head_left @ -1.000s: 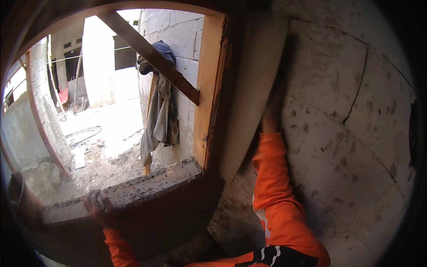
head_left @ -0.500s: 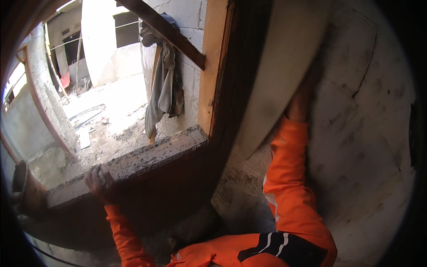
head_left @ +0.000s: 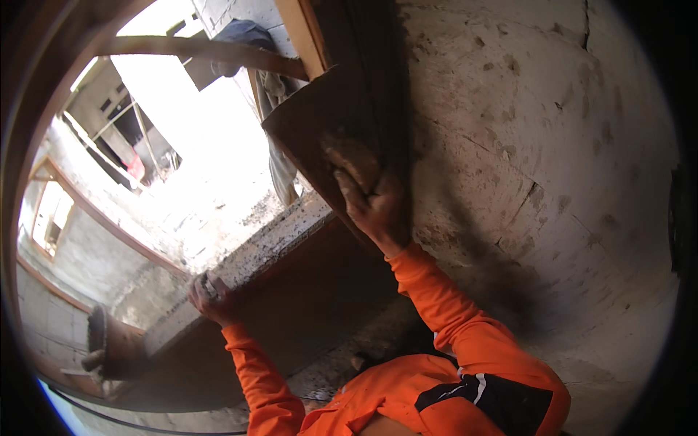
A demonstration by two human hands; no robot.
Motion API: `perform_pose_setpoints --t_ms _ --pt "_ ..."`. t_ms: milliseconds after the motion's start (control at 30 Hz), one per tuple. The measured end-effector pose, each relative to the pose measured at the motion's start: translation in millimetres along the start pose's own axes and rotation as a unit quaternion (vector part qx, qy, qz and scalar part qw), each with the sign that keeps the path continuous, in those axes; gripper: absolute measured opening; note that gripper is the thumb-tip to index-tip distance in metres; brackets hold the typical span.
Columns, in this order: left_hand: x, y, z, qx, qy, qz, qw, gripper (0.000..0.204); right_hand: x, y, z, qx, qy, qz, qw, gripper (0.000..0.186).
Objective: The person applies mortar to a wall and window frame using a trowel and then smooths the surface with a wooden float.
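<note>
My right hand (head_left: 378,207) is closed round the handle of a long plastering float (head_left: 313,120). The float's dark, pointed board lies beside the window frame, close to the wall, and overlaps part of the opening. Shadow hides how much of the board touches the wall. To the left, my left hand (head_left: 212,296) grips the edge of the rough, mortar-covered window sill (head_left: 254,243), its grey-smeared fingers curled over the top.
A patchy plastered wall (head_left: 502,138) with cracks fills the right side. A wooden bar (head_left: 196,48) crosses the opening, and a grey cloth (head_left: 280,174) hangs outside. At the sill's left end stands a bucket-like container (head_left: 109,338). Bright rubble-strewn ground lies beyond.
My right hand and the float have come down and left from high on the wall to beside the window frame. The view has shifted; my left hand stays on the sill.
</note>
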State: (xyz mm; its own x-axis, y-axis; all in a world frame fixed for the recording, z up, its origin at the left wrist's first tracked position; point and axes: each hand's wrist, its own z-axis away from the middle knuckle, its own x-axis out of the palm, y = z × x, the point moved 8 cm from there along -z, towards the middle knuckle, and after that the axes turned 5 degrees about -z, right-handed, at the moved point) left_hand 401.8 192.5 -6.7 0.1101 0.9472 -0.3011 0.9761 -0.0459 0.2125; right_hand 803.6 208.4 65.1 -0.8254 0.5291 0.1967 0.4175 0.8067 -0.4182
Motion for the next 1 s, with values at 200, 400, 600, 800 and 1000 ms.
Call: perform_pose_setpoints --t_ms 200,400,600,800,1000 --pt "3.2 1.0 0.5 -0.008 -0.038 -0.013 0.999 0.014 8.7 44.4 1.9 0.082 -0.002 0.070 0.994 0.031" --pt "10.5 3.8 2.5 0.001 -0.055 -0.014 0.998 0.016 -54.5 87.9 46.9 0.151 -0.003 -0.026 0.988 0.028" --pt "10.7 1.2 -0.3 -0.018 -0.033 -0.015 0.999 0.016 -55.2 88.8 46.2 0.047 -0.047 0.021 0.998 0.030" --pt "10.6 1.2 -2.3 -0.006 -0.053 -0.014 0.998 0.016 -21.5 9.0 -125.4 -0.010 -0.039 0.013 0.999 0.032" --pt "10.0 10.5 -1.6 0.011 -0.031 -0.019 0.999 0.017 -37.3 68.2 -41.8 -0.026 0.000 -0.029 0.999 0.032"
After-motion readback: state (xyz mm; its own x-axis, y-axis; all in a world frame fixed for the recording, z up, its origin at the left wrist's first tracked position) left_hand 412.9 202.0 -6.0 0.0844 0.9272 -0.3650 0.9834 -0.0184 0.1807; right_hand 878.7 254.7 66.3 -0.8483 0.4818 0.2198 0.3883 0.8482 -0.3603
